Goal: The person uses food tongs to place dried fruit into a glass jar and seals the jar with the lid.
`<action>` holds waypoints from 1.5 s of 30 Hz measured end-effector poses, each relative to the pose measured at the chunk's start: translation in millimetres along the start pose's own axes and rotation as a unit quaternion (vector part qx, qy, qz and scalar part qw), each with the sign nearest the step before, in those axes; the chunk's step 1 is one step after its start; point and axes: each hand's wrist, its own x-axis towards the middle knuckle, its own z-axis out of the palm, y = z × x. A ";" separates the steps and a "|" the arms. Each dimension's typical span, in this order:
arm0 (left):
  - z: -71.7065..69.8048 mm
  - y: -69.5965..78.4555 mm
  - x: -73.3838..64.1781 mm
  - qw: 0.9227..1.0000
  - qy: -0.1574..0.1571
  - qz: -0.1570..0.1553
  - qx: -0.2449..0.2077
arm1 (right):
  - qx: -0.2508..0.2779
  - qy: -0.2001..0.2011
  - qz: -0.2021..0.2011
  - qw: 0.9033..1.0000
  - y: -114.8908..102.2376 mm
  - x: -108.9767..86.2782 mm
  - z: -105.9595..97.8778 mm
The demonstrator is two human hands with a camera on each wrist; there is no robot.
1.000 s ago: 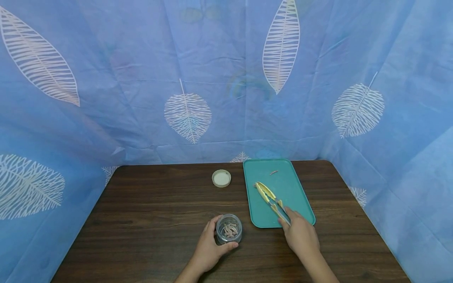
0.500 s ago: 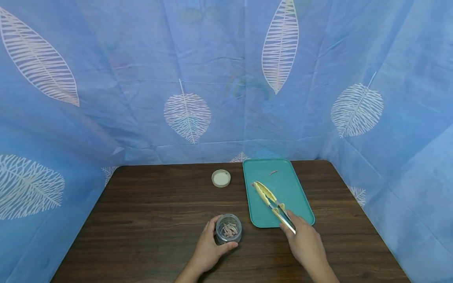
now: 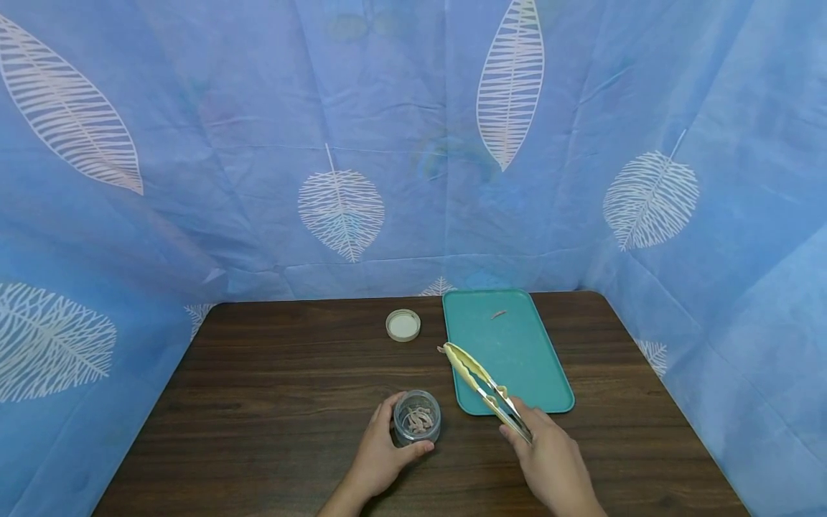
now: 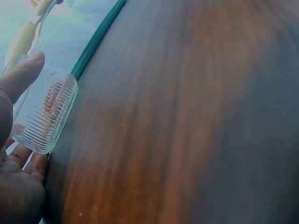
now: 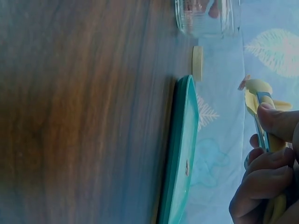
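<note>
My left hand (image 3: 380, 456) holds a clear ribbed glass jar (image 4: 49, 109), fingers and thumb curled round its side. Several small pinkish-brown strips (image 3: 420, 420) lie in the open jar. With my right hand (image 3: 552, 459) I grip a pair of yellow-tipped tongs (image 3: 474, 377). A small pinkish strip (image 3: 441, 350) sticks out of the closed tips, which are raised over the left edge of the teal tray (image 3: 530, 359). Another strip (image 3: 498, 314) lies near the tray's far end.
A round pale lid (image 3: 403, 325) lies on the dark wooden table (image 3: 291, 380) behind the jar, left of the tray. A blue cloth with white leaf prints (image 3: 400, 215) hangs behind the table and on both sides.
The tongs, with the strip in their tips, have risen from the tray and moved left and nearer, to its left edge. The left hand and jar have stayed in place.
</note>
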 end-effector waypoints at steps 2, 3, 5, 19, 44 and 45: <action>-0.3 0.4 -0.2 1.000 -0.001 -0.001 -0.001 | -0.003 -0.010 0.002 1.000 -1.9 -3.0 0.6; -0.4 0.6 -0.4 1.000 -0.001 -0.001 -0.001 | -0.006 -0.014 0.002 1.000 -2.7 -4.5 0.8; -0.6 1.0 -0.8 1.000 -0.002 -0.003 -0.001 | -0.012 -0.020 0.001 1.000 -4.5 -7.3 0.7; 0.3 0.2 0.0 1.000 0.003 0.007 0.006 | -0.032 -0.033 -0.004 0.999 -7.7 -30.3 -0.5; -0.9 0.6 -1.1 1.000 -0.005 0.008 -0.002 | -0.030 -0.032 -0.041 0.998 3.8 -41.1 1.1; -0.9 0.7 -1.1 1.000 -0.006 0.007 -0.003 | -0.024 -0.026 -0.038 0.999 3.1 -41.2 1.2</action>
